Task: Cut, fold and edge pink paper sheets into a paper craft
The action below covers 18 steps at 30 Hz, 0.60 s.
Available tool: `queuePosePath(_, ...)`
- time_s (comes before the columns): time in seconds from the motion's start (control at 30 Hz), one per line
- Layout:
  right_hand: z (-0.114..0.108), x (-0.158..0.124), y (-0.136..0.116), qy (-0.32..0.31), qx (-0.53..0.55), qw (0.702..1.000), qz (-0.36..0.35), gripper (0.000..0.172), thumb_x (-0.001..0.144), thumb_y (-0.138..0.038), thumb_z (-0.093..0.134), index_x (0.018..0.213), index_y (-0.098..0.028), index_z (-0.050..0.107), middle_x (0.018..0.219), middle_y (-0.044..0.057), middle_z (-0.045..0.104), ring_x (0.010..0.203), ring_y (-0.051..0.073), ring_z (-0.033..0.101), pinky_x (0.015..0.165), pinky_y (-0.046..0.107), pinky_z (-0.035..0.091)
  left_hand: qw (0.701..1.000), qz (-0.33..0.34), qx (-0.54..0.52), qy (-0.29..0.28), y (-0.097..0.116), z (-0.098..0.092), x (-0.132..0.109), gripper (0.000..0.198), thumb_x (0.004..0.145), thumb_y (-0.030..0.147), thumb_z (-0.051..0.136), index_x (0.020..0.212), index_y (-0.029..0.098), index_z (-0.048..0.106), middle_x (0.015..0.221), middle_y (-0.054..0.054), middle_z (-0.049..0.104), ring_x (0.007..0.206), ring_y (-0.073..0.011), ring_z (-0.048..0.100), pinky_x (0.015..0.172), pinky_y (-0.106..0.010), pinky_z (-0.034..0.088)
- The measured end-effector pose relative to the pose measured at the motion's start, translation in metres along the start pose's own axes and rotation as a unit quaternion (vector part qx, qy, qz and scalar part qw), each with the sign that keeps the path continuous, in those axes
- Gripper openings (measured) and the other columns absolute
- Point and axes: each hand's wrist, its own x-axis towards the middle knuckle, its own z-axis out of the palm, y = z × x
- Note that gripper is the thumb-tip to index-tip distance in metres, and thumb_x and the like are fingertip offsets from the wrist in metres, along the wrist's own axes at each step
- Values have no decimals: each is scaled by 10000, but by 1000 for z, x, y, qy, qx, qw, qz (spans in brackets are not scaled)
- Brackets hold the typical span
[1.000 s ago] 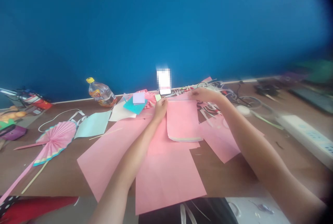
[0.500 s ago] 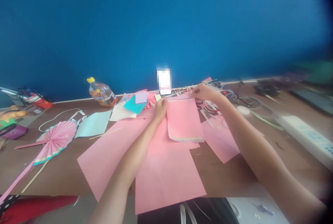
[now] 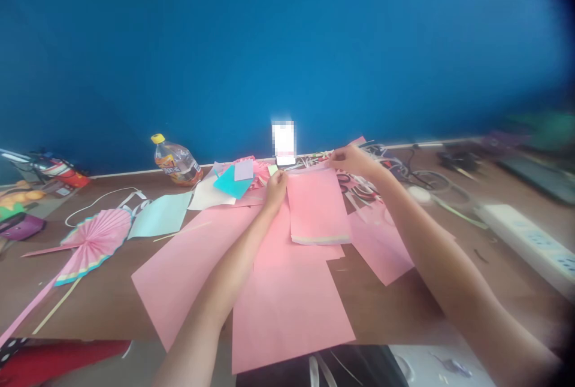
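Note:
A sheet of pink paper (image 3: 318, 207), with a pale striped band along its lower edge, hangs between my two hands. My left hand (image 3: 275, 190) pinches its upper left corner, and my right hand (image 3: 348, 160) pinches the upper right corner. Under it, larger pink sheets (image 3: 291, 315) lie overlapping on the brown table, one reaching past the front edge. Another pink sheet (image 3: 384, 243) rests below my right forearm. To the left lies a pleated pink paper fan (image 3: 101, 237) with a blue and yellow border.
A drink bottle (image 3: 176, 162) with a yellow cap stands by the blue wall. Coloured paper pieces (image 3: 233, 181) and a light blue sheet (image 3: 160, 214) lie left of centre. A bright phone-like screen (image 3: 284, 141) stands at the back. At right are a white power strip (image 3: 530, 240) and cables.
Both hands keep their hold on the pink sheet's upper corners. The sheet's lower edge has shifted very slightly; otherwise little differs.

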Motion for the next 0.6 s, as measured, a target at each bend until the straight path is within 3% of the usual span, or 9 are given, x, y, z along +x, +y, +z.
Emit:
queuePosePath(0.2, 4, -1, 2, 16, 33, 999, -9, 242, 693, -397, 609, 669, -156, 606, 609, -2, 559, 549, 100, 434, 536, 246, 317, 1000, -5, -19, -19, 1, -1, 2, 201, 844, 306, 476, 822, 172, 624, 821, -7, 624, 814, -143, 548, 749, -240, 398)
queuePosePath(0.37, 4, -8, -8, -25, 43, 998, -30, 230, 705, -385, 589, 657, -160, 590, 607, -9, 541, 558, 99, 423, 539, 244, 311, 993, 11, -55, -99, 9, -1, 2, 297, 856, 339, 475, 959, 167, 694, 1116, -63, 666, 1111, -203, 559, 1004, -324, 361)
queuePosePath(0.6, 2, -8, -10, -49, 17, 998, -46, 235, 724, -392, 569, 688, -163, 608, 655, 7, 587, 578, 113, 465, 557, 248, 342, 980, 16, -62, -189, 11, -1, -1, 368, 829, 417, 572, 1061, 158, 694, 1173, -101, 654, 1151, -233, 554, 1025, -363, 368)
